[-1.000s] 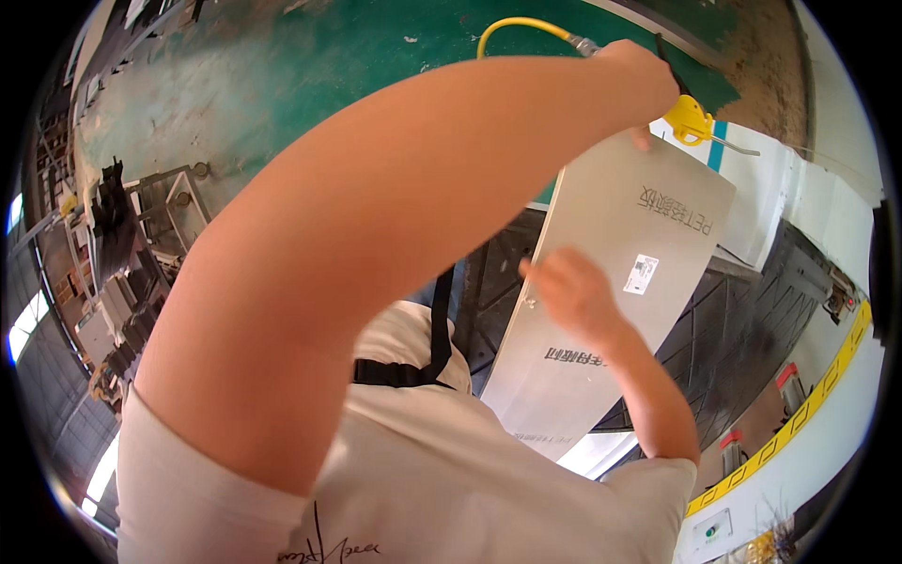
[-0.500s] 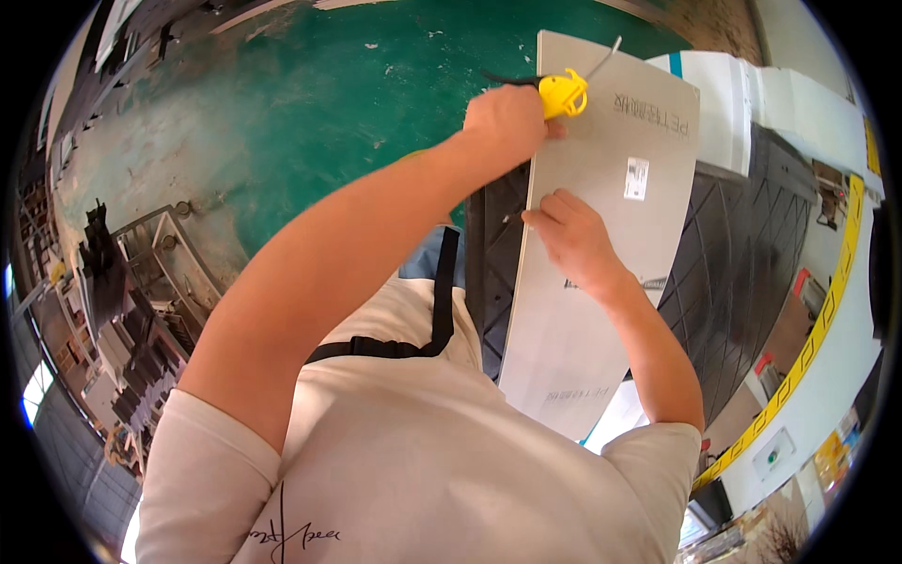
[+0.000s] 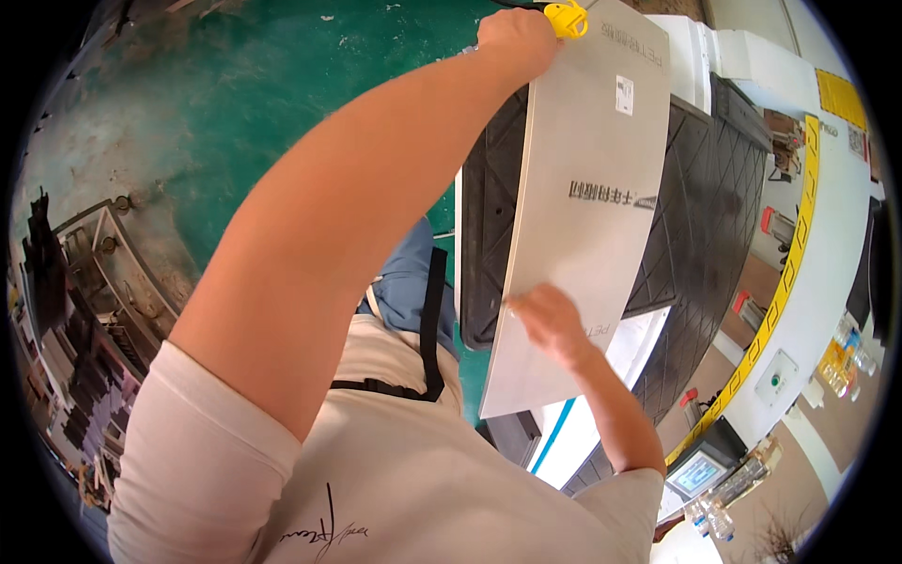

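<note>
A long pale grey-beige panel (image 3: pixel 592 141) with printed markings and a white label lies lengthwise before me. At its far left corner, my left hand (image 3: pixel 517 42) is closed around a yellow air blow gun (image 3: pixel 567 19); a black hose runs off it, and its nozzle is mostly out of view. My right hand (image 3: pixel 550 324) lies low over the panel nearer my body. Its fingers are bent together at the panel's left edge and somewhat blurred, so whatever they may pinch cannot be made out.
Under the panel is a black, ribbed machine table (image 3: pixel 493 216), reaching out to the right. A white machine body with a yellow marked strip (image 3: pixel 799 235) stands beyond it. A small screen (image 3: pixel 697 473) sits at lower right. Metal frames (image 3: pixel 117 254) stand left on the green floor.
My left hand has moved farther away with the blow gun. My right hand has slid nearer to me along the panel's left edge. The whole view has shifted too.
</note>
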Demonstrator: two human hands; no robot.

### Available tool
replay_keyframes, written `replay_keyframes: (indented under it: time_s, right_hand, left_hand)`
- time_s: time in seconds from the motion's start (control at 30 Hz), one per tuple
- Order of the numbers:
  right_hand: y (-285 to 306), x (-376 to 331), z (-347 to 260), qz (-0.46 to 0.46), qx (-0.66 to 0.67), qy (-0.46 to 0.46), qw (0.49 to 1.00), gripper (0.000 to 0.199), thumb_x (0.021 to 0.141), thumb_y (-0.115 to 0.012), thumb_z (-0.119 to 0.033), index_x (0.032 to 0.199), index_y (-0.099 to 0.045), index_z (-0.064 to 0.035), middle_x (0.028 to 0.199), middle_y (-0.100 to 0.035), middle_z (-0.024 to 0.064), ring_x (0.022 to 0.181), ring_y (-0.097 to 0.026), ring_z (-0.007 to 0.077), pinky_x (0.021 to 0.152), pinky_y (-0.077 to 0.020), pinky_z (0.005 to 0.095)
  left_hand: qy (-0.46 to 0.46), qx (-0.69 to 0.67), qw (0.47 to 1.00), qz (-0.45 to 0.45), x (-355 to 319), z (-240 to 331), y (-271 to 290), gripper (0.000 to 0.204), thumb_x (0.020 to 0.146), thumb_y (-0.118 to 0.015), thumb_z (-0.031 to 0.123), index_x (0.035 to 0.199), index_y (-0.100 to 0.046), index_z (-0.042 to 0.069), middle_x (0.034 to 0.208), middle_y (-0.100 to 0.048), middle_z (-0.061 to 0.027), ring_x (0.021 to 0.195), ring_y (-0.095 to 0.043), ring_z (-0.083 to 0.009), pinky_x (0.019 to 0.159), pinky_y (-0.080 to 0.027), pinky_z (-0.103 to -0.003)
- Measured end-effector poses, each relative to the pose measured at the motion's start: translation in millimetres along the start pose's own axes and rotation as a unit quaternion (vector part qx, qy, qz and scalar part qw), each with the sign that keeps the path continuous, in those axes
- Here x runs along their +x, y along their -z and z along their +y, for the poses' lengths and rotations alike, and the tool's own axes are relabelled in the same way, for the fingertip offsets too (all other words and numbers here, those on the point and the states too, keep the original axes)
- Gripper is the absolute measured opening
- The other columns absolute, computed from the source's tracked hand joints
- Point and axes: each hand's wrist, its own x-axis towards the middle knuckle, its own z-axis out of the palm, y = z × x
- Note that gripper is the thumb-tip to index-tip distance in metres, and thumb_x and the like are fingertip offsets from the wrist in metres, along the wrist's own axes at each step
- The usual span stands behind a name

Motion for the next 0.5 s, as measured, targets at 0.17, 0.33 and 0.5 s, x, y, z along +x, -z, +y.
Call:
replay_keyframes:
  time_s: [0.17, 0.33, 0.5]
  right_hand:
    - [39.1, 101.0, 44.9, 0.149, -0.135, -0.039, 0.979, 0.011, 0.086, -0.068, -0.004, 0.096, -0.072, -0.0069, 0.082, -0.057, 0.0112, 0.078, -0.057, 0.0334, 0.068, -0.0477, 0.0443]
    - [46.9, 144.8, 65.2, 0.182, -0.114, 0.018, 0.977, 0.01, 0.086, -0.071, -0.001, 0.095, -0.07, -0.0055, 0.087, -0.057, 0.0095, 0.084, -0.061, 0.031, 0.071, -0.0517, 0.0412]
    - [31.9, 119.1, 54.9, 0.134, -0.113, 0.025, 0.984, 0.012, 0.084, -0.07, 0.0, 0.095, -0.07, -0.0056, 0.086, -0.056, 0.0096, 0.086, -0.06, 0.0319, 0.071, -0.0519, 0.0418]
  left_hand:
    - [-0.03, 0.048, 0.992, -0.112, -43.1, -4.5, -6.3, 0.07, 0.081, -0.073, 0.068, 0.116, -0.074, 0.007, 0.107, -0.076, -0.0132, 0.102, -0.073, -0.0294, 0.086, -0.058, -0.042]
    - [-0.08, 0.03, 0.99, -0.113, -78.3, -21.9, -5.8, 0.081, 0.074, -0.076, 0.074, 0.115, -0.074, 0.004, 0.109, -0.075, -0.0162, 0.104, -0.073, -0.0318, 0.088, -0.057, -0.043]
    - [-0.06, -0.006, 0.996, -0.065, -85.1, -20.9, -18.7, 0.063, 0.071, -0.085, 0.059, 0.107, -0.077, 0.007, 0.106, -0.076, -0.0155, 0.103, -0.072, -0.0325, 0.089, -0.056, -0.044]
